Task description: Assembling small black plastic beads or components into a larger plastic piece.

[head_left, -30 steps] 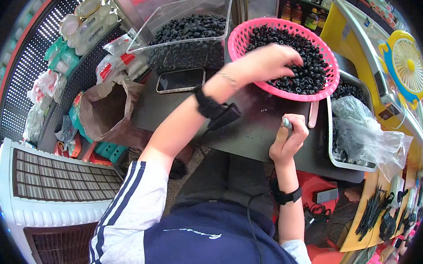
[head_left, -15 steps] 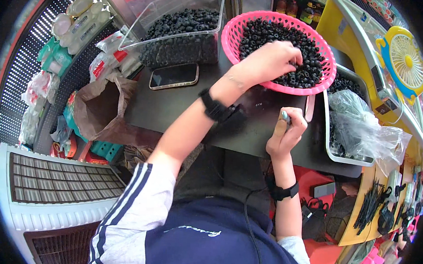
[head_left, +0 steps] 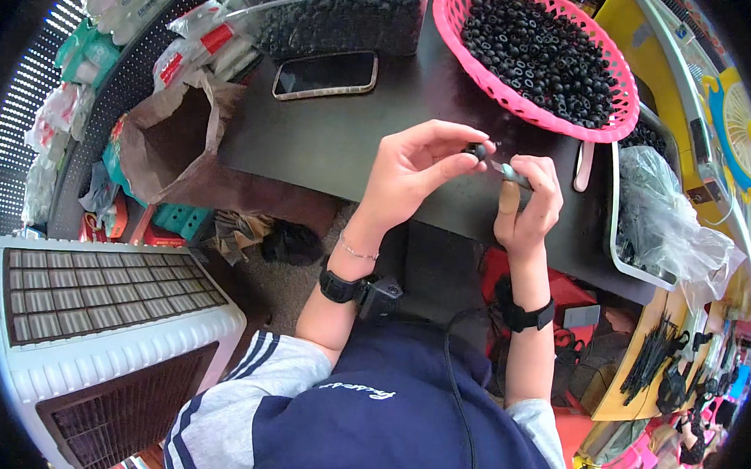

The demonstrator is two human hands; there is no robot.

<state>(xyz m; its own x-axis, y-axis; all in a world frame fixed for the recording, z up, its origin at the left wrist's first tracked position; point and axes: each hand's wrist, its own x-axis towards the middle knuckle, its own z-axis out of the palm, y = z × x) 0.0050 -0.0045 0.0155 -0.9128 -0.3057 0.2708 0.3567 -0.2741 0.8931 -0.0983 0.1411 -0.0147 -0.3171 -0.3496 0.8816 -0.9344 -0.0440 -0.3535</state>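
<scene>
My left hand (head_left: 408, 172) pinches a small black ring-shaped part (head_left: 477, 151) between thumb and fingertips, above the table. Close on its right, my right hand (head_left: 532, 204) is closed round a small knife (head_left: 513, 175) with a pale blue grip. Its short tip points at the part; whether they touch I cannot tell. A tan cover sits on the right thumb. Beyond both hands stands a pink plastic basket (head_left: 541, 117), holding many such black parts.
A phone (head_left: 326, 75) lies near a clear bin (head_left: 353, 17) of black parts. Right of the basket are a pale-handled tool (head_left: 584, 166) and a tray (head_left: 616, 215) with plastic bags (head_left: 661, 207). A brown bag (head_left: 155, 151) hangs open at the left, above a white air cooler (head_left: 124, 323).
My left hand has come out of the basket toward me and now holds a black part beside the right hand. The right hand has turned its knife toward it. The view has shifted.
</scene>
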